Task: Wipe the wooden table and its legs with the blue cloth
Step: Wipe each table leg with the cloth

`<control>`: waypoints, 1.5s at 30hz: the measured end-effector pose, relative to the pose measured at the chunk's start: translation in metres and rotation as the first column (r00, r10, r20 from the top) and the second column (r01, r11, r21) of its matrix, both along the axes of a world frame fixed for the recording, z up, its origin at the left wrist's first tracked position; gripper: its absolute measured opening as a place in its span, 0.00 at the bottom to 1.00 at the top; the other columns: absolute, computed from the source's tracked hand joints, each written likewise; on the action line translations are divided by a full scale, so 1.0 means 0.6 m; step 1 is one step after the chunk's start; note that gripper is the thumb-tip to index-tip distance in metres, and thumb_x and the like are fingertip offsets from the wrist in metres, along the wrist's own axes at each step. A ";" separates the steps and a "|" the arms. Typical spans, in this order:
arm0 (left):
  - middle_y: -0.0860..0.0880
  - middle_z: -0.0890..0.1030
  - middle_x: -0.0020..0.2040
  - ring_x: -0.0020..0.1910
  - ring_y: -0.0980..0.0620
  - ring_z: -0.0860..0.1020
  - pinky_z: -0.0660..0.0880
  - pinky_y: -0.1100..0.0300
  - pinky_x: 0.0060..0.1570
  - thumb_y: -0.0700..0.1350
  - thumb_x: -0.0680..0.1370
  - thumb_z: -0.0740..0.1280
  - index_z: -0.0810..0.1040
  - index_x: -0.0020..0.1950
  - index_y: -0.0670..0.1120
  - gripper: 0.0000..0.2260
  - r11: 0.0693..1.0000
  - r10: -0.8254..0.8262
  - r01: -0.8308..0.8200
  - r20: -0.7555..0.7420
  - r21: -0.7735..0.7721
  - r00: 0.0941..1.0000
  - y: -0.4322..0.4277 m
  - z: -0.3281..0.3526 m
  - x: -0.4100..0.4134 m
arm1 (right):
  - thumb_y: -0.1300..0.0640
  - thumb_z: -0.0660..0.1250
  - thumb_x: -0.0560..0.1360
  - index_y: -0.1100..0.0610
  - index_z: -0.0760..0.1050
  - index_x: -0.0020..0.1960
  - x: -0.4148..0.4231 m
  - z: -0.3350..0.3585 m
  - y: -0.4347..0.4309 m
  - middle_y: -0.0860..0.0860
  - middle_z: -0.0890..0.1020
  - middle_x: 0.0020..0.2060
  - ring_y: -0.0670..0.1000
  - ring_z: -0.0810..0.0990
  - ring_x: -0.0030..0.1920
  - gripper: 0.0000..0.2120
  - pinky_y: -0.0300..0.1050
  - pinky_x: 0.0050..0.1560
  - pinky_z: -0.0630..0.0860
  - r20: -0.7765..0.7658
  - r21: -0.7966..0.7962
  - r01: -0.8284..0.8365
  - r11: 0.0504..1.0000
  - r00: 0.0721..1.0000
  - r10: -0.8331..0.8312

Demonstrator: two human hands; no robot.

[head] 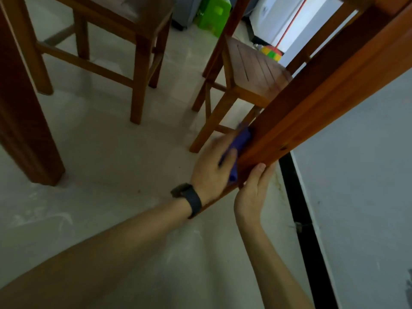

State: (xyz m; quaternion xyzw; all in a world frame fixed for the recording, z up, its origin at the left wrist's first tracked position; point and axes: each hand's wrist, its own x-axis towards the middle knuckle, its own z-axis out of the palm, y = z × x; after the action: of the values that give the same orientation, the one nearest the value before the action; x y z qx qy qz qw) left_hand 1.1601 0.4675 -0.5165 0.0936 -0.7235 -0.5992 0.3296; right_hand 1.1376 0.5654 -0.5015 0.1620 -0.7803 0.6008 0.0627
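Now the left hand (214, 166) holds the blue cloth (242, 139) against the left side of the table leg (312, 103). The right hand (252, 192) grips the leg's right side. The bunched cloth could slip out, or bump those fingers.

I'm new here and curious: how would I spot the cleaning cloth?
Follow the long orange-brown table leg slanting across the right of the view toward its lower end. There the left hand, with a dark wristwatch, holds the blue cloth against the leg's side. It is the only blue, soft thing among brown wood.
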 end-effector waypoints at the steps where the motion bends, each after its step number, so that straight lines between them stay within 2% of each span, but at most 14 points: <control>1: 0.52 0.71 0.69 0.61 0.56 0.73 0.69 0.67 0.58 0.56 0.83 0.51 0.57 0.73 0.65 0.18 0.998 0.008 -0.008 0.007 -0.061 1.000 0.025 -0.027 0.003 | 0.36 0.48 0.81 0.30 0.50 0.74 0.001 -0.013 0.003 0.30 0.65 0.70 0.37 0.68 0.69 0.22 0.54 0.70 0.70 0.010 -0.008 -0.002 1.000 1.000 0.002; 5: 0.49 0.70 0.69 0.58 0.51 0.74 0.73 0.57 0.56 0.54 0.84 0.50 0.56 0.78 0.59 0.21 0.983 0.024 0.048 0.386 -0.176 0.922 0.007 -0.171 0.020 | 0.37 0.48 0.82 0.27 0.50 0.73 0.016 -0.062 0.014 0.28 0.62 0.71 0.43 0.64 0.74 0.20 0.59 0.72 0.66 0.093 0.038 0.001 0.999 0.996 -0.005; 8: 0.50 0.75 0.66 0.54 0.51 0.77 0.74 0.58 0.50 0.53 0.84 0.52 0.59 0.75 0.65 0.19 0.986 -0.120 0.168 0.619 -0.020 0.777 -0.040 -0.224 0.033 | 0.36 0.48 0.81 0.26 0.49 0.72 0.026 -0.083 0.015 0.27 0.61 0.71 0.43 0.61 0.75 0.21 0.59 0.73 0.64 0.140 0.073 0.000 0.997 0.990 -0.010; 14: 0.56 0.77 0.58 0.51 0.58 0.78 0.75 0.61 0.52 0.53 0.85 0.52 0.65 0.68 0.65 0.13 0.975 0.022 -0.065 0.196 0.213 0.980 -0.013 -0.070 -0.011 | 0.40 0.47 0.83 0.22 0.51 0.68 0.029 -0.086 -0.001 0.21 0.63 0.64 0.40 0.64 0.73 0.17 0.57 0.74 0.64 0.158 0.043 0.007 0.999 0.987 -0.014; 18: 0.52 0.74 0.65 0.59 0.54 0.74 0.72 0.54 0.60 0.55 0.83 0.48 0.64 0.73 0.60 0.18 0.986 0.075 -0.109 0.251 0.124 0.965 0.045 -0.143 -0.003 | 0.43 0.47 0.84 0.24 0.51 0.68 0.025 -0.096 -0.001 0.22 0.63 0.65 0.37 0.65 0.71 0.18 0.55 0.74 0.64 0.162 0.034 0.020 0.999 0.987 -0.025; 20: 0.53 0.73 0.64 0.56 0.55 0.74 0.72 0.57 0.56 0.54 0.84 0.49 0.63 0.74 0.61 0.18 0.993 0.007 -0.057 0.437 0.102 0.899 0.021 -0.199 0.006 | 0.40 0.47 0.83 0.22 0.50 0.68 0.023 -0.100 0.001 0.21 0.61 0.65 0.40 0.62 0.73 0.18 0.56 0.75 0.63 0.189 0.047 0.028 0.999 0.981 -0.036; 24: 0.49 0.81 0.54 0.49 0.48 0.80 0.77 0.50 0.54 0.53 0.84 0.52 0.72 0.68 0.55 0.16 0.973 -0.229 0.142 0.799 0.180 0.556 -0.044 -0.268 0.035 | 0.39 0.45 0.82 0.31 0.46 0.75 0.022 -0.109 -0.001 0.21 0.59 0.65 0.40 0.61 0.73 0.22 0.53 0.75 0.62 0.218 0.054 0.026 0.998 0.975 -0.037; 29: 0.61 0.78 0.55 0.46 0.58 0.80 0.76 0.63 0.43 0.51 0.85 0.52 0.68 0.70 0.60 0.15 0.898 0.020 -0.235 0.498 0.372 0.867 -0.062 -0.219 -0.005 | 0.42 0.44 0.83 0.39 0.45 0.78 0.020 -0.111 -0.005 0.20 0.59 0.59 0.36 0.61 0.68 0.24 0.41 0.71 0.63 0.266 0.036 0.043 0.998 0.963 -0.051; 32: 0.57 0.77 0.59 0.51 0.58 0.79 0.77 0.59 0.51 0.57 0.84 0.49 0.68 0.66 0.66 0.14 0.948 -0.007 -0.135 0.442 0.289 0.897 0.005 -0.229 -0.021 | 0.42 0.44 0.83 0.34 0.47 0.74 0.021 -0.113 -0.002 0.16 0.60 0.56 0.25 0.64 0.61 0.21 0.34 0.66 0.65 0.254 0.049 0.033 0.998 0.966 -0.045; 34: 0.52 0.78 0.60 0.52 0.54 0.79 0.77 0.52 0.54 0.62 0.81 0.47 0.67 0.68 0.66 0.18 0.964 -0.048 -0.106 0.549 0.244 0.834 0.034 -0.291 -0.009 | 0.41 0.44 0.82 0.32 0.47 0.72 0.022 -0.113 -0.002 0.14 0.60 0.55 0.22 0.64 0.58 0.18 0.31 0.65 0.64 0.261 0.063 0.038 0.997 0.964 -0.053; 37: 0.45 0.81 0.54 0.47 0.47 0.79 0.76 0.53 0.51 0.56 0.83 0.51 0.72 0.68 0.52 0.18 0.985 -0.172 0.094 0.859 0.144 0.482 0.003 -0.358 0.040 | 0.41 0.43 0.83 0.33 0.47 0.73 0.022 -0.115 0.002 0.14 0.58 0.53 0.22 0.63 0.57 0.19 0.29 0.64 0.62 0.296 0.094 0.048 0.994 0.952 -0.074; 39: 0.44 0.81 0.54 0.47 0.46 0.78 0.73 0.57 0.48 0.52 0.84 0.54 0.75 0.66 0.48 0.17 0.976 -0.218 0.086 0.897 0.201 0.384 -0.023 -0.363 0.060 | 0.42 0.43 0.83 0.37 0.47 0.76 0.021 -0.115 0.002 0.14 0.59 0.51 0.19 0.64 0.52 0.22 0.22 0.56 0.62 0.295 0.104 0.041 0.994 0.953 -0.070; 43: 0.50 0.80 0.58 0.46 0.50 0.77 0.73 0.59 0.49 0.48 0.85 0.53 0.69 0.70 0.53 0.14 0.904 -0.084 -0.246 0.707 0.351 0.703 -0.047 -0.320 0.026 | 0.46 0.43 0.84 0.43 0.48 0.77 0.023 -0.112 -0.002 0.22 0.60 0.52 0.15 0.64 0.45 0.22 0.14 0.42 0.63 0.336 0.083 0.031 0.996 0.940 -0.057; 45: 0.54 0.79 0.57 0.47 0.53 0.78 0.73 0.67 0.43 0.48 0.85 0.52 0.67 0.70 0.57 0.14 0.894 -0.087 -0.217 0.626 0.392 0.775 -0.032 -0.308 0.003 | 0.46 0.43 0.84 0.43 0.48 0.78 0.021 -0.114 0.000 0.22 0.61 0.53 0.15 0.64 0.46 0.22 0.14 0.42 0.64 0.321 0.081 0.024 0.996 0.946 -0.049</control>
State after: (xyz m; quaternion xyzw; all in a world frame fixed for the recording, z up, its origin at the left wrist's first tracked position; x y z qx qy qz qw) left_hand 1.1621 0.4480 -0.7015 0.3862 -0.6316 -0.6695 0.0601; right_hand 1.1500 0.5655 -0.5702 0.0495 -0.8053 0.5877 -0.0611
